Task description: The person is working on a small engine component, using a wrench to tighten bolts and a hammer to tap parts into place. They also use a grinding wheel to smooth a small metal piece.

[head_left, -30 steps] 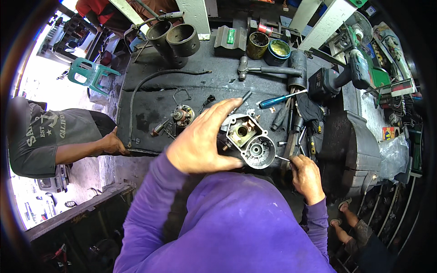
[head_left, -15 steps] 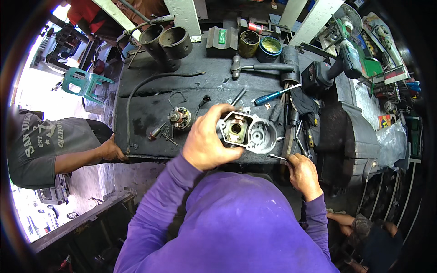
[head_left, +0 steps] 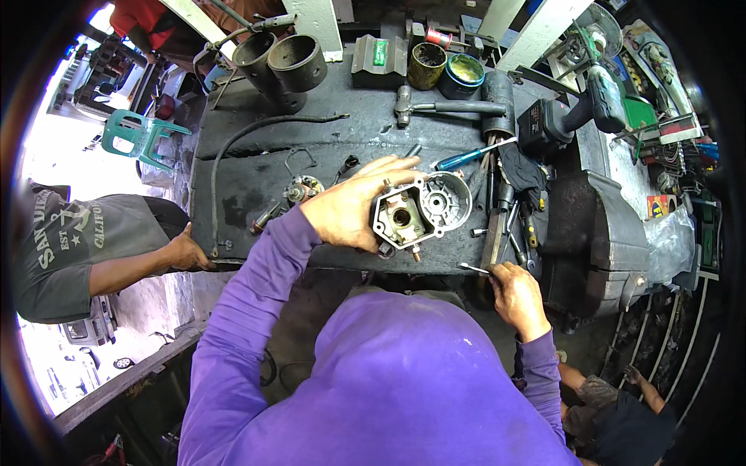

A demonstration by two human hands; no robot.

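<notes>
Just above the middle of the frame, the left hand (head_left: 350,211) clasps a grey cast-metal housing (head_left: 420,210), fingers wrapped over its upper edge and thumb under the near side, holding it at the front edge of the dark, greasy workbench (head_left: 256,179). The housing looks rigid and fairly heavy for its size, probably oily, with open bores and short studs sticking out below; its thick outer rim seems the safest place to grip, away from the machined faces. Lower right of centre, the right hand (head_left: 517,299) pinches a thin metal tool (head_left: 472,268) between closed fingertips, close beside the housing. Room to move is tight on the right, where a blue-handled screwdriver (head_left: 466,158), a hammer (head_left: 447,107) and a large bench vise (head_left: 598,233) crowd in. A small brass part (head_left: 301,189) lies left of the wrist. At the left edge, another person's hand (head_left: 188,252) rests on the bench corner.
</notes>
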